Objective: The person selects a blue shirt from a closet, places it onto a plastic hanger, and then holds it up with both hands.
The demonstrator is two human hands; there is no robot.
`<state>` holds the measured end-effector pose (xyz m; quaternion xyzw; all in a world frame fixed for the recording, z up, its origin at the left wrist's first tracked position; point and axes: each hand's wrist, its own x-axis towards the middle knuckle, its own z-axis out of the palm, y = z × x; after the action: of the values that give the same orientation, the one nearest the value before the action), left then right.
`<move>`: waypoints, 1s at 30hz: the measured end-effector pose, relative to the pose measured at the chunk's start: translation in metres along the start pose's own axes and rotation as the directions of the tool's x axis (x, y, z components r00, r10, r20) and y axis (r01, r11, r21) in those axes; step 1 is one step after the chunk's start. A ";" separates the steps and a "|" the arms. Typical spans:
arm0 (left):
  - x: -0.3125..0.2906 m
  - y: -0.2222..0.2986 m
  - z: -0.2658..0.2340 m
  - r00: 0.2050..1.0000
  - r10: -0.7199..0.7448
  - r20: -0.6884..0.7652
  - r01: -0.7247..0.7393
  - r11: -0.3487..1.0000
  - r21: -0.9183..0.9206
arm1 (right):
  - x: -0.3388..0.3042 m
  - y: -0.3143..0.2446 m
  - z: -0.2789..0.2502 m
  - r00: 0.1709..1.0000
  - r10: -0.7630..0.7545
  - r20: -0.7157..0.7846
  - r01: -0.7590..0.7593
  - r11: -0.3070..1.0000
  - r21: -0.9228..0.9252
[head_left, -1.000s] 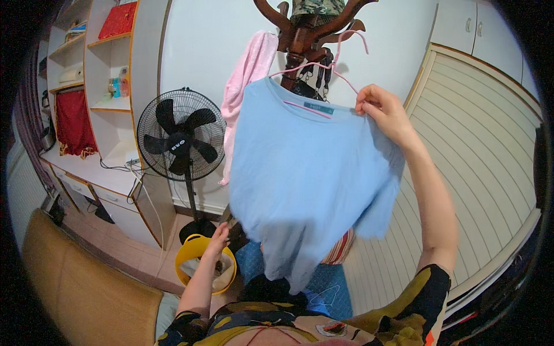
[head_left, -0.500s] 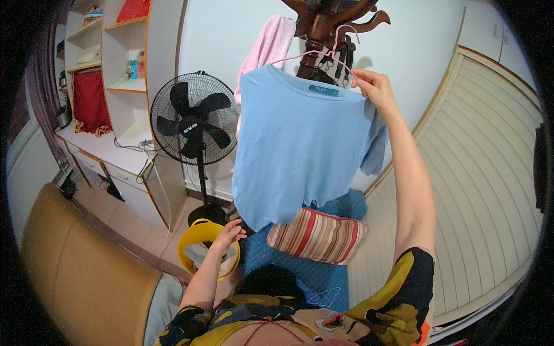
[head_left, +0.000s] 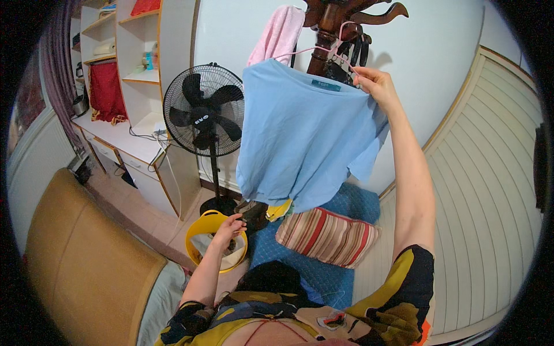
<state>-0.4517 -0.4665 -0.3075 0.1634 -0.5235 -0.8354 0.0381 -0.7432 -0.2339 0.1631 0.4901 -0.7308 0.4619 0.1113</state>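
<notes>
A light blue T-shirt [head_left: 311, 135] hangs on a thin pink hanger [head_left: 340, 37]. My right hand [head_left: 375, 87] is raised and closed on the hanger's right shoulder, by the shirt's neckline. The shirt's lower hem swings free over the blue seat. My left hand [head_left: 231, 229] is lower down, over the rim of a yellow basket [head_left: 212, 214]. Its fingers are loosely spread, with nothing visible in them. Pale and dark cloth [head_left: 234, 254] lies inside the basket.
A dark wooden coat stand [head_left: 326, 29] with a pink towel [head_left: 277, 36] is behind the shirt. A black standing fan [head_left: 205, 109] stands left of it. On the blue seat [head_left: 340, 282] lies a striped cushion [head_left: 329, 236]. A brown headboard [head_left: 86, 254] is at left.
The shirt's lower hem has swung up and to the right, uncovering a yellow item and dark cloth behind it. Both hands keep nearly the same places while the view shifts slightly.
</notes>
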 end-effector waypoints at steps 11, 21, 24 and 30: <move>0.023 0.027 0.003 0.992 0.057 -0.112 -0.059 0.998 -0.016 | -0.009 0.003 0.008 0.999 0.032 0.017 -0.033 0.998 0.050; 0.071 0.043 0.003 0.965 0.214 -0.152 -0.210 0.977 0.042 | -0.011 -0.001 0.014 0.999 0.037 0.032 -0.039 0.997 0.064; 0.084 0.034 0.005 0.931 0.352 -0.090 -0.330 0.923 0.199 | -0.012 -0.001 0.016 0.998 0.051 0.022 -0.053 0.994 0.091; 0.098 -0.019 -0.006 0.967 0.151 0.203 -0.227 0.874 0.429 | -0.010 0.003 0.017 1.000 -0.014 -0.006 0.015 0.999 0.041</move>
<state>-0.5400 -0.4865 -0.3494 0.0466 -0.7168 -0.6946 0.0378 -0.7360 -0.2405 0.1456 0.4964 -0.7172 0.4774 0.1063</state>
